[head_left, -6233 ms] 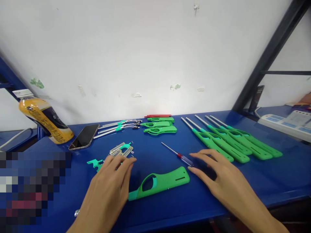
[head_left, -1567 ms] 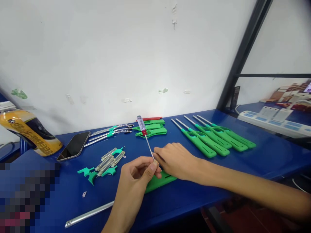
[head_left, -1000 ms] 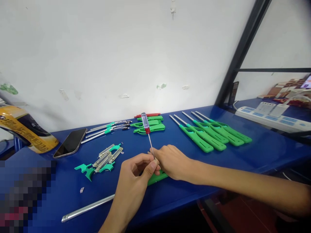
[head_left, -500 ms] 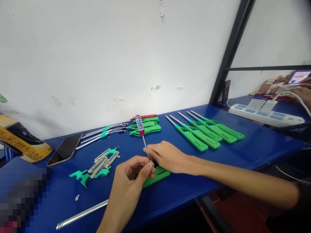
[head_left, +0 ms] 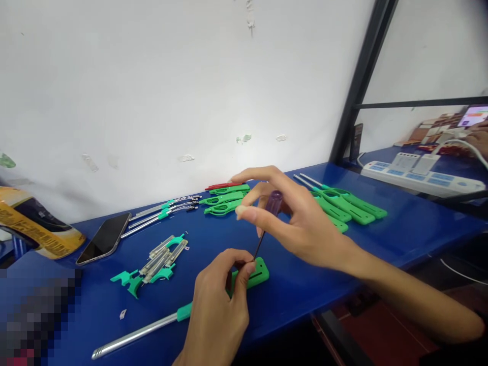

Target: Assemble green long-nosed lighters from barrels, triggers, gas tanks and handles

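Observation:
My left hand [head_left: 223, 300] is closed, its thumb and fingertips pinched around the lower shaft of a screwdriver [head_left: 273, 204]. The tool leans to the right, with its tip hidden at my fingertips over a green long-necked lighter [head_left: 260, 273]. That lighter lies on the table under my left hand, its metal tube pointing to the lower left. Around the screwdriver's purplish handle is my right hand [head_left: 293, 218], open, with thumb and fingers spread apart; whether it touches the handle I cannot tell.
Several green lighters [head_left: 354, 206] lie at right on the blue table [head_left: 305, 284]. Green and red casing halves [head_left: 226, 197] rest by the wall. Wired metal tubes [head_left: 163, 211], loose teal and clear parts [head_left: 163, 259], a phone [head_left: 104, 238] and a yellow package [head_left: 41, 223] are at left.
My right hand has lifted from the lighter up around the screwdriver's handle and spread its fingers. The screwdriver has tipped from leaning left to leaning right. My left hand has shifted slightly right.

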### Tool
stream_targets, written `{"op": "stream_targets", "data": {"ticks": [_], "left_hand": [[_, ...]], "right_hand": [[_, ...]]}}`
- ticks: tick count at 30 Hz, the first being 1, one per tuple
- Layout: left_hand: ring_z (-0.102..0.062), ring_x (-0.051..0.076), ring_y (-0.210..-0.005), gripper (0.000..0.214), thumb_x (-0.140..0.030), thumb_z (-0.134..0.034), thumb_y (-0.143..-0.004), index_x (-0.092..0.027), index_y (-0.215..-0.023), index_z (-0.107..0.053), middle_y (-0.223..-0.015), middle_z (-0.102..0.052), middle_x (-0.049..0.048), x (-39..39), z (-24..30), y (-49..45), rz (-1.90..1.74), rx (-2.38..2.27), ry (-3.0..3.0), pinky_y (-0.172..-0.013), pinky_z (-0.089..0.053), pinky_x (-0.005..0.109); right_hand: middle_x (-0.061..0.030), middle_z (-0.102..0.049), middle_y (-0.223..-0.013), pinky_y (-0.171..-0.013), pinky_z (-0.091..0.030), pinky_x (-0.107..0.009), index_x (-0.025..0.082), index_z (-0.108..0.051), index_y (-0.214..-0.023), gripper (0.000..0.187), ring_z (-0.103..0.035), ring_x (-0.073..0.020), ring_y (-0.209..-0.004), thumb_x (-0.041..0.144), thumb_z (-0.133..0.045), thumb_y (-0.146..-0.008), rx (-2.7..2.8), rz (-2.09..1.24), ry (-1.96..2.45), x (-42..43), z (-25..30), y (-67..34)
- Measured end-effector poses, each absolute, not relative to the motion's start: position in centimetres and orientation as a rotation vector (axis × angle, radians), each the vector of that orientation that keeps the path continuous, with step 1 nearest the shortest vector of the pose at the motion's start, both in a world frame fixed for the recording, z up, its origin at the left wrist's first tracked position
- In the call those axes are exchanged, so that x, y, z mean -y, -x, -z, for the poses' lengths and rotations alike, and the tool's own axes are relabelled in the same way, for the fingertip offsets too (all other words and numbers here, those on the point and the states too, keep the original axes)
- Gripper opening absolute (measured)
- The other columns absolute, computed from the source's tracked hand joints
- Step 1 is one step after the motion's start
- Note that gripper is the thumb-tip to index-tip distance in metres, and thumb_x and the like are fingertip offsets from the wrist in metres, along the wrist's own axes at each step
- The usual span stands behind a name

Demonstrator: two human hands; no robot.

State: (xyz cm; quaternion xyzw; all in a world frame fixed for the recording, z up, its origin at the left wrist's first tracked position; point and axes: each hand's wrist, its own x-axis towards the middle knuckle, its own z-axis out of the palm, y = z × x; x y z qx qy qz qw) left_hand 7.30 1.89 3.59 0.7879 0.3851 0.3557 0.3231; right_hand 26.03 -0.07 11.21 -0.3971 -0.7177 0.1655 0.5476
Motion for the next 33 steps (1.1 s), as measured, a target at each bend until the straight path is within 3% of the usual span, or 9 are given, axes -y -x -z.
{"op": "stream_targets", "data": {"ticks": [5,11,16,29,33], "left_hand": [[-0.061,0.019,-0.079,0.016,-0.030,-0.057,-0.103,-0.028,-0.093,-0.069,-0.090,-0.071,-0.0015,-1.8,-2.9,-8.0,-0.919,-0.937,-2.191,-0.074,-0.046,0.031],[-0.063,0.022,-0.096,0.017,-0.022,-0.054,-0.105,-0.027,-0.096,-0.068,-0.100,-0.072,0.0007,-2.1,-2.2,-8.7,-0.884,-0.876,-2.307,-0.085,-0.049,0.034],[-0.063,0.027,-0.107,0.021,-0.021,-0.051,-0.106,-0.025,-0.100,-0.070,-0.108,-0.074,0.0045,-3.0,-1.7,-8.7,-0.858,-0.882,-2.397,-0.090,-0.052,0.038],[-0.068,0.028,-0.101,0.022,-0.015,-0.049,-0.105,-0.024,-0.097,-0.068,-0.109,-0.075,0.0058,-3.2,-0.8,-9.5,-0.823,-0.941,-2.525,-0.087,-0.051,0.041],[-0.068,0.030,-0.101,0.024,-0.015,-0.046,-0.105,-0.023,-0.095,-0.067,-0.107,-0.075,0.0076,-3.1,-0.9,-9.6,-0.823,-0.942,-2.526,-0.082,-0.052,0.040]], "right_hand": [[0.0088,-0.064,-0.073,-0.060,-0.052,-0.020,0.022,-0.061,-0.122,0.019,-0.065,-0.0080,-0.061,0.031,-0.067,-0.106,1.748,-0.284,0.916,0.2,-10.5,-26.4],[0.0084,-0.066,-0.077,-0.063,-0.048,-0.017,0.022,-0.062,-0.113,0.008,-0.065,-0.0060,-0.064,0.029,-0.060,-0.109,1.940,-0.152,0.904,0.0,-10.3,-26.5],[0.0065,-0.073,-0.087,-0.064,-0.045,-0.016,0.021,-0.061,-0.116,0.013,-0.064,-0.0056,-0.065,0.032,-0.055,-0.112,2.018,-0.043,0.937,-0.1,-9.6,-26.2],[0.0057,-0.072,-0.084,-0.060,-0.043,-0.017,0.022,-0.066,-0.110,0.014,-0.059,-0.0058,-0.057,0.034,-0.059,-0.110,1.976,-0.098,1.037,-0.5,-8.3,-26.5],[0.0045,-0.076,-0.092,-0.061,-0.042,-0.017,0.022,-0.066,-0.109,0.012,-0.058,-0.0041,-0.057,0.030,-0.057,-0.110,1.971,-0.057,0.999,-0.5,-8.3,-26.2]]}}
